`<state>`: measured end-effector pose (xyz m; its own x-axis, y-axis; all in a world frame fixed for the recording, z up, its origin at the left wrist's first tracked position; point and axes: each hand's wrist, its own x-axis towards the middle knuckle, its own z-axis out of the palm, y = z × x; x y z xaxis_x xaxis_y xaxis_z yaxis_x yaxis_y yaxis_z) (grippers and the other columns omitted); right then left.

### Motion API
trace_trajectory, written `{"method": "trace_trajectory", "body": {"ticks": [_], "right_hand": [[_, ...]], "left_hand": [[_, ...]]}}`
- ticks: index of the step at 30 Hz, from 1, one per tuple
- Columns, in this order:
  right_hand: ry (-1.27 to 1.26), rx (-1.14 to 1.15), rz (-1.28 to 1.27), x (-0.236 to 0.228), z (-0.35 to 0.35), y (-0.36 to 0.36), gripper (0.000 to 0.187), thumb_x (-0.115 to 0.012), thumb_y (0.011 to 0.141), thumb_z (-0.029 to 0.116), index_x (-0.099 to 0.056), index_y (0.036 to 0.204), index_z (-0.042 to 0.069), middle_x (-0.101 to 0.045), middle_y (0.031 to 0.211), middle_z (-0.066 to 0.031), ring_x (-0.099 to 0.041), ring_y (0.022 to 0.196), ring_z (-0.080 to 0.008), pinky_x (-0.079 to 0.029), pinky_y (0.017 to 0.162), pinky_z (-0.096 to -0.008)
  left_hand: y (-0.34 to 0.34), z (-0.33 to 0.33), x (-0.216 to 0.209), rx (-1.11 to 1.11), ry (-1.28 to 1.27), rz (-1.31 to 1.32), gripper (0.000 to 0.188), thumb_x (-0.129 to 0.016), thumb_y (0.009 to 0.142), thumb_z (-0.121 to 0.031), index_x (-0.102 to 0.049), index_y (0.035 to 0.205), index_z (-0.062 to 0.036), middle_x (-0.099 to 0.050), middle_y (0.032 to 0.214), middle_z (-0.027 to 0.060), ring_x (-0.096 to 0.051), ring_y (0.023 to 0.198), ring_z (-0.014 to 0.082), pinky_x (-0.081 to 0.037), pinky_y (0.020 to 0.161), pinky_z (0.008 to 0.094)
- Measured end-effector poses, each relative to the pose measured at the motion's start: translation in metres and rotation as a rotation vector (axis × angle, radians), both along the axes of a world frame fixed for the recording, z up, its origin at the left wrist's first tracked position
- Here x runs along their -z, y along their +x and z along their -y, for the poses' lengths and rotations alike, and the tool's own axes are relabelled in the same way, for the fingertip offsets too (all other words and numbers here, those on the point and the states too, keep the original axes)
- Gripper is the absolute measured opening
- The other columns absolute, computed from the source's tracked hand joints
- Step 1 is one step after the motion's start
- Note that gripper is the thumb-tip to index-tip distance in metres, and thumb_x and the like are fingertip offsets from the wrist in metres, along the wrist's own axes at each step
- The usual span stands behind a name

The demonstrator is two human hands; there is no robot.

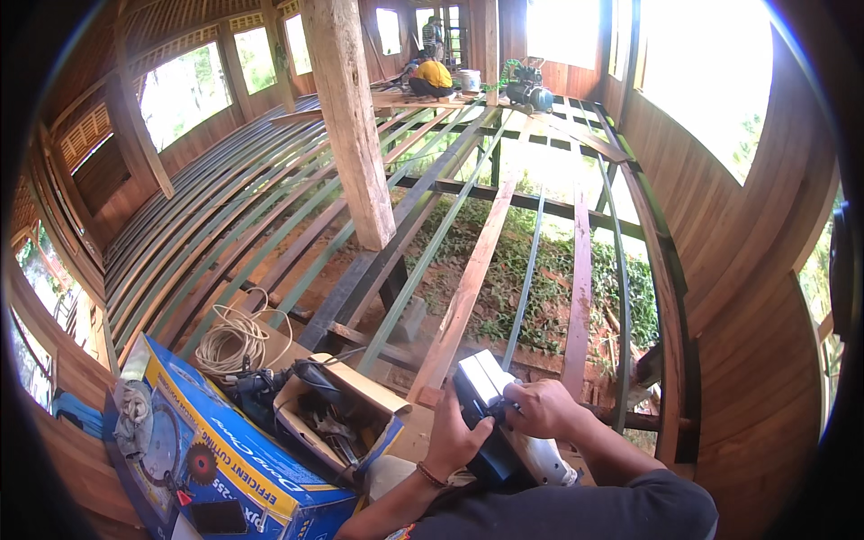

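Observation:
In front of my lap I hold a power tool (487,376) with a flat, shiny silver plate facing up, a dark body and a pale rounded part below; its exact kind is unclear. My left hand (455,434) grips its left side, thumb pressed against the dark body. Close by on the other side, my right hand (545,409) has its fingers curled at the edge below the plate. Whatever the right fingertips pinch is hidden. To the left lies an open carton (396,430) filled with tools and cords.
A large blue box (261,481) carries a toothed disc (201,462), grey gloves (135,421) and a dark flat device (219,517). Coiled cable (236,346) lies behind. Floor joists (468,306) have open gaps above soil. A post (351,135), compressor (529,90) and yellow-shirted person (432,76) stand farther off.

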<state>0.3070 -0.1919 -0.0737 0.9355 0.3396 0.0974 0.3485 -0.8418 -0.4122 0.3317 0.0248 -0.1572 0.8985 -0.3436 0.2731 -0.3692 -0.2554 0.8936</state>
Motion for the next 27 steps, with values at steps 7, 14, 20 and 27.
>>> {"method": "trace_trajectory", "body": {"ticks": [7,14,20,27], "right_hand": [[0.038,0.009,0.042,0.0,-0.001,-0.001,0.019,-0.062,0.092,0.027,-0.067,0.09,0.008,-0.072,0.079,-0.0188,-0.071,0.074,-0.0416,-0.055,0.066,-0.0539],[0.01,-0.006,0.034,-0.005,-0.003,0.001,0.02,-0.062,0.092,0.027,-0.068,0.093,0.009,-0.073,0.08,-0.0188,-0.071,0.075,-0.0417,-0.055,0.067,-0.0534],[-0.036,0.015,0.018,0.001,-0.001,0.002,0.022,-0.062,0.091,0.029,-0.068,0.091,0.008,-0.072,0.078,-0.0191,-0.071,0.073,-0.0424,-0.055,0.066,-0.0542],[-0.064,0.016,-0.005,0.003,0.0,0.003,0.023,-0.062,0.091,0.029,-0.067,0.091,0.007,-0.072,0.076,-0.0193,-0.07,0.071,-0.0431,-0.054,0.064,-0.0542]], "left_hand": [[-0.002,0.001,-0.012,0.015,-0.007,-0.044,0.106,-0.078,0.085,-0.032,-0.02,0.16,0.0142,-0.045,0.151,0.035,-0.045,0.14,0.0478,-0.034,0.121,0.0518],[-0.002,0.0,-0.008,0.002,0.017,-0.039,0.106,-0.078,0.085,-0.032,-0.019,0.16,0.015,-0.043,0.153,0.0359,-0.044,0.142,0.048,-0.033,0.122,0.0513],[-0.003,0.001,-0.013,0.012,0.007,-0.053,0.107,-0.078,0.085,-0.033,-0.019,0.16,0.0154,-0.042,0.153,0.0363,-0.043,0.143,0.0484,-0.033,0.122,0.0515],[0.002,0.001,-0.004,0.028,-0.023,-0.025,0.106,-0.077,0.086,-0.035,-0.02,0.16,0.0149,-0.043,0.154,0.0361,-0.042,0.144,0.0488,-0.032,0.123,0.0522]]}}
